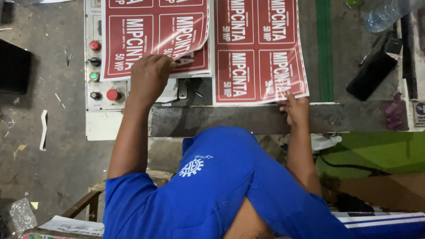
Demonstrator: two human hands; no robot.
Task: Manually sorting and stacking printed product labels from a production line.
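grey machine bed (248, 120): left hand (149, 79) grip closed on red sheet stack (155, 35); right hand (295, 109) pinches second red sheet (259, 48).

Two glossy red sheets (155, 37) (259, 51) carry white-bordered label panels with white lettering, above a grey-white control panel (99, 88) with red, green and black buttons, beside a green stripe (324, 48), over blue clothing (212, 190).
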